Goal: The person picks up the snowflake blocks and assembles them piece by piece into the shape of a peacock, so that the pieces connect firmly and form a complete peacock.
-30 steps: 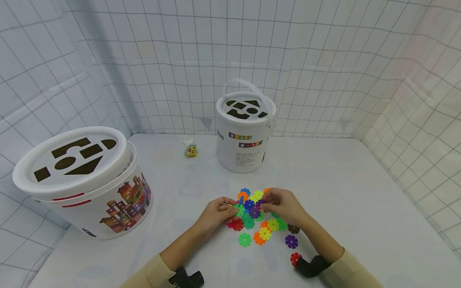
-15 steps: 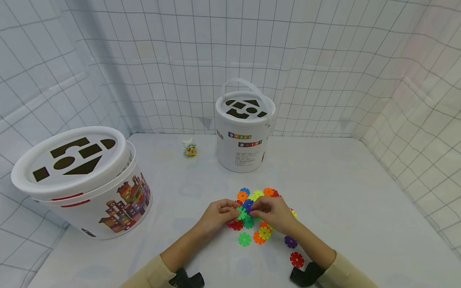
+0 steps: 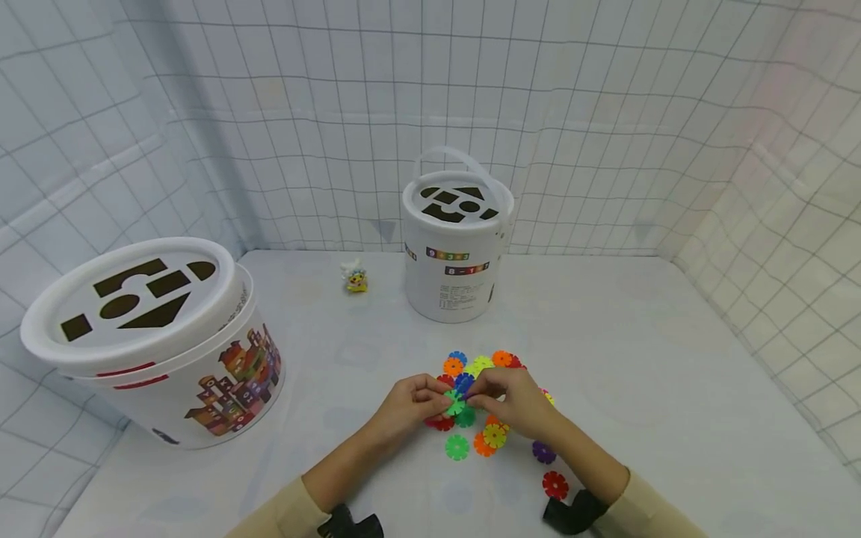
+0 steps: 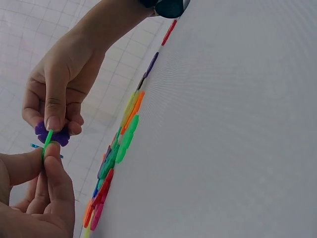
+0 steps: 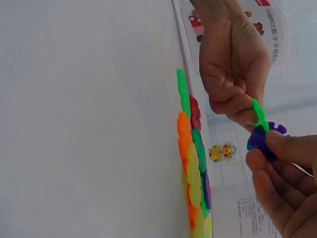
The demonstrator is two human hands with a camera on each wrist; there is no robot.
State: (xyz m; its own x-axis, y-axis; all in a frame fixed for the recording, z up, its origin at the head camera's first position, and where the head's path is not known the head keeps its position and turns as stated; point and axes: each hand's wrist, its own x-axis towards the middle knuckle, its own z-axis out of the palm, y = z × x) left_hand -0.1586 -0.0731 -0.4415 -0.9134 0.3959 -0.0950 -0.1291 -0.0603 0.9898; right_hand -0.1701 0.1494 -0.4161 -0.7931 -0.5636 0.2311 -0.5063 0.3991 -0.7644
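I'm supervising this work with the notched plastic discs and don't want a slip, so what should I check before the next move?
1. Left hand pinching the green disc: ok.
2. Right hand pinching the purple disc: ok.
3. Green and purple discs brought together: ok, they meet between the fingertips.
4. Notches fully engaged: cannot tell, the joint is too small and partly covered.
5. Held discs raised off the loose discs: ok, the left wrist view shows a gap.
6. All loose discs gathered together: not ok, a red disc lies apart near the right forearm.
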